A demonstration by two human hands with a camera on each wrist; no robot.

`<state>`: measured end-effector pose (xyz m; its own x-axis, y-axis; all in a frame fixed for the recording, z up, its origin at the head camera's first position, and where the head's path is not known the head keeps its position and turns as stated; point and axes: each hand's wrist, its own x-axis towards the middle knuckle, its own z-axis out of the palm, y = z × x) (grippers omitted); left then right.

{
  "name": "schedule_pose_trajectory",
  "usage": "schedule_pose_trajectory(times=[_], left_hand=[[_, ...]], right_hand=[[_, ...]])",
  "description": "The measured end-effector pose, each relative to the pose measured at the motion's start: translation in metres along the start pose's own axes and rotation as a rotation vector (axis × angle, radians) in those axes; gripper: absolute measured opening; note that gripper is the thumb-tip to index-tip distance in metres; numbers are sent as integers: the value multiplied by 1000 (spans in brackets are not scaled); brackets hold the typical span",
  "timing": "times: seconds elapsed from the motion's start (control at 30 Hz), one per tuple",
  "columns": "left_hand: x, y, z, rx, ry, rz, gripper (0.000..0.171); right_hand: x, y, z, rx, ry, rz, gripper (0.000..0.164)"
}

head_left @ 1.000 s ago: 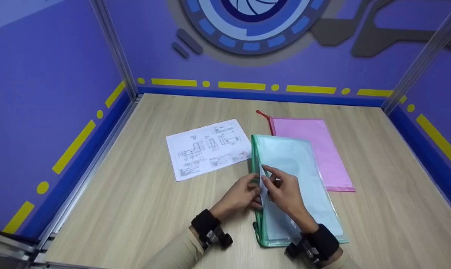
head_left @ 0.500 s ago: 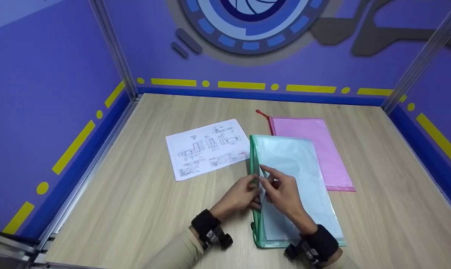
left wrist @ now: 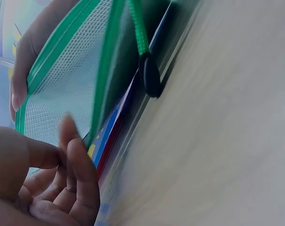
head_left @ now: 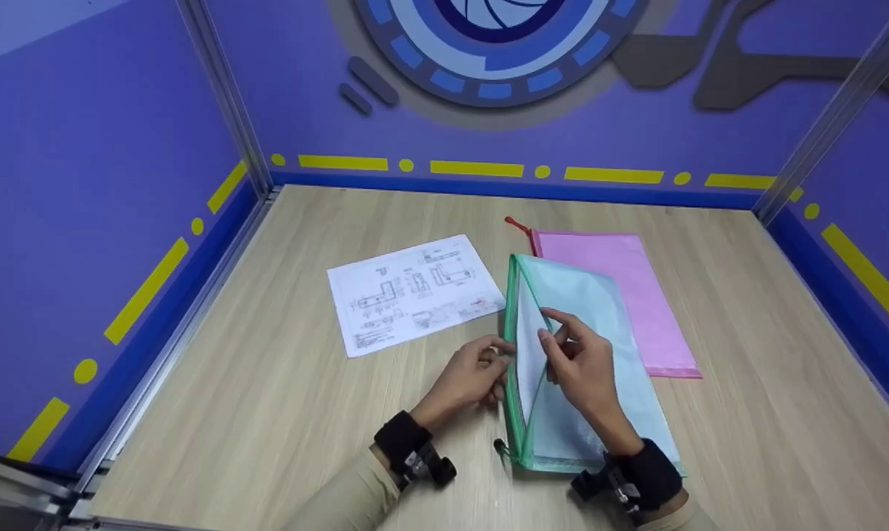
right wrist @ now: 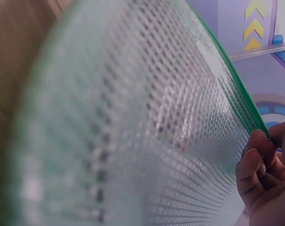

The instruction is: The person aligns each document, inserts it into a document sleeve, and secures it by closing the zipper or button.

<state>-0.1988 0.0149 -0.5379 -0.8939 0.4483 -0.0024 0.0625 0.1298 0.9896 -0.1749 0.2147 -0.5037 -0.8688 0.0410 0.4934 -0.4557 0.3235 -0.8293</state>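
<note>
Right hand [head_left: 583, 361] pinches the green mesh zipper pouch [head_left: 584, 286]; left hand [head_left: 475, 371] touches its edge [head_left: 511, 295], grip unclear; likely the opening step, next needing that edge steadied.

Paper sheet [head_left: 415, 296] lay flat on the wood-grain table [head_left: 238, 420], set askew; line drawings showed, one outline L-shaped, lettering too small to read. To its right and apart from it, a pink pouch [head_left: 649, 310], also flat, partly covered; red cord [head_left: 517, 225] stuck out at its far left corner. Purple-blue back wall [head_left: 297, 88] stood behind, carrying a large ringed emblem [head_left: 496, 91] cut off at the top. Yellow dashes [head_left: 476, 169] and dots ran low along the walls. Metal posts [head_left: 222, 88] stood at both back corners.
</note>
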Motion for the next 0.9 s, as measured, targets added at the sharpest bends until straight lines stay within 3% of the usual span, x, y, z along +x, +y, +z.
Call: schedule_pose_trajectory(times=[0.13,0.23,0.4,0.5,0.57,0.67,0.9], left_hand=[[0,1,0,61,73,9,20],[0,3,0,57,61,-18,27],[-1,6,-1,-7,-124,-70,35],[-3,7,0,-47,-238,-84,27],[-4,7,1,-57,-278,-86,18],[-6,6,3,-61,-271,-85,11],[-5,7,5,-37,-159,-43,14]], right_hand=[[3,-2,-9,39,62,-41,29],[5,-1,-15,62,94,-79,28],[6,4,-19,57,99,-91,30],[6,8,-16,41,64,-89,32],[6,11,-13,21,32,-91,35],[6,13,-8,-13,-20,-86,39],[4,14,-4,-130,-140,-110,55]])
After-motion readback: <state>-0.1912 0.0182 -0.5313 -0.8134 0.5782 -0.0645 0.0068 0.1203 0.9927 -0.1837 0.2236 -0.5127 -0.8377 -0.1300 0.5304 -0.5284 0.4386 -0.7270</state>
